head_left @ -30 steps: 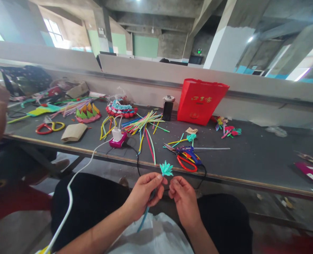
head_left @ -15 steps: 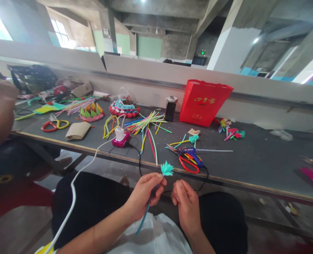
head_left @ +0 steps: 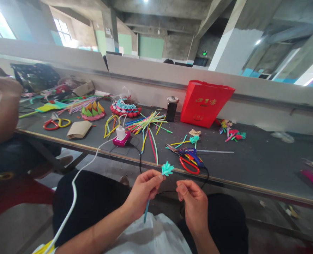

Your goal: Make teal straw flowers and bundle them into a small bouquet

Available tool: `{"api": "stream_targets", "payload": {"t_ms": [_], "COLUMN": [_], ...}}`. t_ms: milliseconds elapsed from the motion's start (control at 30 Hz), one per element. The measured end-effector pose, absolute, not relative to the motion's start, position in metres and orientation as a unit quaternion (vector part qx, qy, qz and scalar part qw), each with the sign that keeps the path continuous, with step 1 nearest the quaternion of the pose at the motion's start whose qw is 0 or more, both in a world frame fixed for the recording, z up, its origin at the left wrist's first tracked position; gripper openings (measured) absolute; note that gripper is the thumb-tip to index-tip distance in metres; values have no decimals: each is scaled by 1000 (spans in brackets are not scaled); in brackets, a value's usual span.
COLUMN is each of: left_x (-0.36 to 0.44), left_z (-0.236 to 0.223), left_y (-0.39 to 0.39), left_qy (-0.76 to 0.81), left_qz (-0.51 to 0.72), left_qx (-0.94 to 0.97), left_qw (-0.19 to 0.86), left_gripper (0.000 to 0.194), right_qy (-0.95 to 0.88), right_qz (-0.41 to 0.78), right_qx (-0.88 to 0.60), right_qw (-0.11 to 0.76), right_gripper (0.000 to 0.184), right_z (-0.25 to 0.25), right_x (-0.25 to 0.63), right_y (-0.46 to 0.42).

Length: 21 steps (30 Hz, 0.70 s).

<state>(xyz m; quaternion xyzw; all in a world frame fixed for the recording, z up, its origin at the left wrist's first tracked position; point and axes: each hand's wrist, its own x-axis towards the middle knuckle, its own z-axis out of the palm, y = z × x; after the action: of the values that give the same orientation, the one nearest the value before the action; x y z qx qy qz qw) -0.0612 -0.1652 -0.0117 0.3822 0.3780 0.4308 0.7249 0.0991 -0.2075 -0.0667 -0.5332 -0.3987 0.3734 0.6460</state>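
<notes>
the flower [head_left: 167,169] is in the left hand [head_left: 151,183], held up in front of the desk [head_left: 262,169], with its teal head rising from the fingertips and, in view, lying across the desk's near edge. its long axis runs from that head, at the upper right, down through the curled fingers to the blue stem [head_left: 146,211], which comes out below the palm, steep and leaning a little, above the person's lap. the left hand is clamped on the stem just beneath the head; the right hand [head_left: 192,197] is apart from it, to the right of the head and a bit lower, with a gap between its fingertips and the petals. its fingers are curled and the thumb lies close to the index finger, but i cannot tell whether they meet or pinch anything small. so the head faces up and toward the right hand's side, while the left hand is the one touching. past the gap, near the desk's front edge, lie the glue gun [head_left: 188,152] and the red-handled cutter [head_left: 190,168], crossing each other; a second teal flower [head_left: 194,139] lies just beyond them, farther from the edge.
</notes>
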Motion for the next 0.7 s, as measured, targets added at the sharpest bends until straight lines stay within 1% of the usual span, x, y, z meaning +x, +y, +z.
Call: {"api": "stream_targets", "payload": {"t_ms": [100,133,200,233,300,367,467,567,700], "left_x": [-60,-60,-59,-59,-59,-60,-62,-64,-64], "left_z": [-12,-13,-14,-14,-14,-14,-12,-9,-7], "left_y": [-166,-166,-167,-167,-167,-168,-168,-169,-170], "left_qy": [382,383,383,382,381,378,378,388,394], "left_qz": [417,412,403,401,400,399,400,408,428], "left_qx": [384,387,393,395,402,412,423,424,435], "left_qw": [730,731,732,733,731,727,720,709,688], "left_gripper": [22,22,23,23,25,25,26,27,28], "right_qy": [-423,-443,-504,-536,-582,-584,-502,-409,-372], "right_qz": [334,314,267,247,227,246,293,305,312], "right_qx": [-507,-506,-517,-521,-519,-507,-490,-453,-399], "right_qw": [673,670,639,616,583,584,649,731,778], "right_gripper": [19,22,36,36,22,10,10,14,23], "right_z": [-54,-48,-37,-32,-24,-20,-16,-11,-8], "right_x": [104,104,105,104,105,106,113,124,130], "right_y": [-204,-202,-197,-194,-188,-184,-182,-184,-190]}}
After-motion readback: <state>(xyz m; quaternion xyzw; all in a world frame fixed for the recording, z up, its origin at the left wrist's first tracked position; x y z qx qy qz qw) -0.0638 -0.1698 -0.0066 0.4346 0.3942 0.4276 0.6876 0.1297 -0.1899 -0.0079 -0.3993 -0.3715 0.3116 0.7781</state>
